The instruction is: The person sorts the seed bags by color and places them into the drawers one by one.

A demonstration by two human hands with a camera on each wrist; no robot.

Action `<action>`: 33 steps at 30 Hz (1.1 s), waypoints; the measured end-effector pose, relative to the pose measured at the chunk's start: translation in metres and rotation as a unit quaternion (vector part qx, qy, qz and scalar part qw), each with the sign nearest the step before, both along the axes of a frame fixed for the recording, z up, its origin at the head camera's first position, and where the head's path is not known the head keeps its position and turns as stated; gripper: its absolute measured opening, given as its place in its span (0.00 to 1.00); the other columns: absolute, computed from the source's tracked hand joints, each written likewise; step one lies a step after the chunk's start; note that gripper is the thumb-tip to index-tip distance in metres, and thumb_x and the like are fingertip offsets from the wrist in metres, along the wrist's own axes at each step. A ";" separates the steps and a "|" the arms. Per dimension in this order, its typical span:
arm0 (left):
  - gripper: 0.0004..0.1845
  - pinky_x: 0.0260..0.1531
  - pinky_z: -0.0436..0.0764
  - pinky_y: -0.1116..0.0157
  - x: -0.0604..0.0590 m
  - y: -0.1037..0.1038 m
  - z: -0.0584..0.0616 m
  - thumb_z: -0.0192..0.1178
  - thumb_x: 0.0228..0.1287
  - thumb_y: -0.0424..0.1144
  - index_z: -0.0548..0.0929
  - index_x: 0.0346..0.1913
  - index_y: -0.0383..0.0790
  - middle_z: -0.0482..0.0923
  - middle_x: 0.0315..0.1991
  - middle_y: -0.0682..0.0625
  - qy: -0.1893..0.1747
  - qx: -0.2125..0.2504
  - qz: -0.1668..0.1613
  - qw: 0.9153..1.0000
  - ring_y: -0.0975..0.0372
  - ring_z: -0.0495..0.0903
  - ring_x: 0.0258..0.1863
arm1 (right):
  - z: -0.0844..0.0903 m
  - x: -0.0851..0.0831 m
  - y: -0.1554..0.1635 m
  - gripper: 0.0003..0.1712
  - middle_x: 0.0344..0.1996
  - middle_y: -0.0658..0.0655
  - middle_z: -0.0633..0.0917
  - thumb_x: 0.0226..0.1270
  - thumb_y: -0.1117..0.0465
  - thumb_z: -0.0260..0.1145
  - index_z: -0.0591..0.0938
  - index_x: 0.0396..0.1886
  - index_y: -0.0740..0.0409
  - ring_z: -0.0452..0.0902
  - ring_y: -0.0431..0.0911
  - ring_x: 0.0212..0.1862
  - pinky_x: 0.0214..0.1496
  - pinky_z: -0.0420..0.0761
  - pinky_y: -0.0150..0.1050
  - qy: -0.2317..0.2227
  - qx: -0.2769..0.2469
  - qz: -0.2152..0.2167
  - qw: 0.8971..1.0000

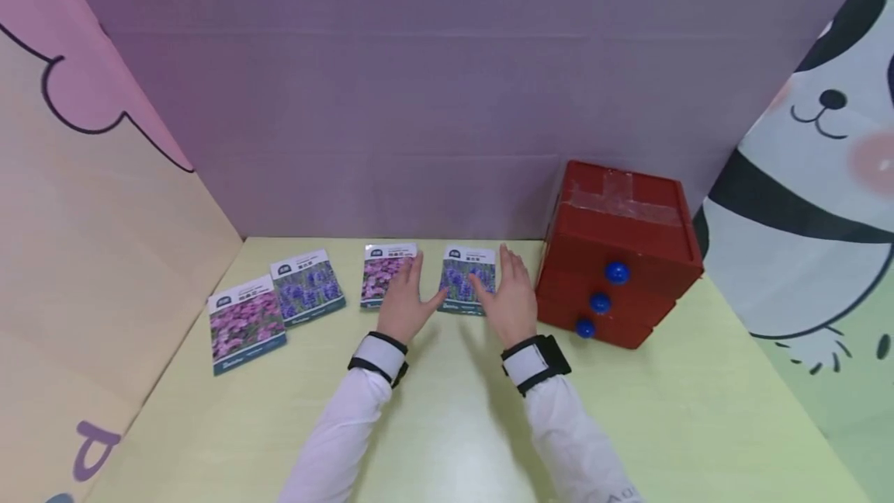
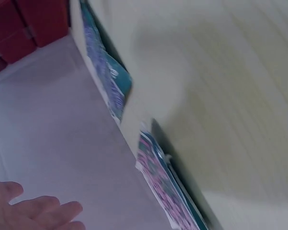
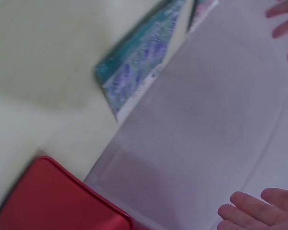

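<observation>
My left hand [image 1: 407,303] hovers with spread fingers over the right side of a pink-flower seed packet [image 1: 380,274], hiding part of it. Just right of it, a purple-flower seed packet [image 1: 461,270] lies between my two hands. My right hand [image 1: 511,303] has its fingers extended and thumb apart, overlapping that packet's right edge in the head view. Neither hand holds anything. In the left wrist view my left fingers [image 2: 53,211] are straight. The right wrist view shows my right fingers [image 3: 251,211] extended too, and the purple-flower packet [image 3: 139,67] lying on the table.
A red drawer box [image 1: 618,254] with blue knobs stands close right of my right hand. At the left lie another pink-flower packet [image 1: 247,324] and another purple-flower packet [image 1: 307,287], edges meeting. A purple-grey wall [image 1: 391,99] rises behind the table [image 1: 447,425].
</observation>
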State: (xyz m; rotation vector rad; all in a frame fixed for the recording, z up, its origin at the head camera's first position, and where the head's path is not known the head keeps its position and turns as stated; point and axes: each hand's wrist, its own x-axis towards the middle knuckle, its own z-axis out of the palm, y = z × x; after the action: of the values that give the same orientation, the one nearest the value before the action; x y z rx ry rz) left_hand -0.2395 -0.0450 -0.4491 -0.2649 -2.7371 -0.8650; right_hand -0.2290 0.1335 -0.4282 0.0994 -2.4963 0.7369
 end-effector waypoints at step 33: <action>0.42 0.59 0.63 0.48 0.015 0.025 0.052 0.48 0.60 0.64 0.43 0.71 0.55 0.55 0.68 0.42 -0.199 0.307 -0.145 0.919 0.49 0.60 0.64 | 0.087 0.031 0.025 0.39 0.56 0.64 0.75 0.55 0.44 0.66 0.71 0.59 0.66 0.75 0.55 0.50 0.54 0.74 0.49 0.025 -0.108 0.016 0.994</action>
State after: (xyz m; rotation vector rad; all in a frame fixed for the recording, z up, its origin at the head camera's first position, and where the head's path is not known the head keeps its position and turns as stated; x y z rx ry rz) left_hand -0.2248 -0.0195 -0.3972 -0.4020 -2.6117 -1.9917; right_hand -0.1984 0.1587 -0.3409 0.0791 -2.3562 0.9998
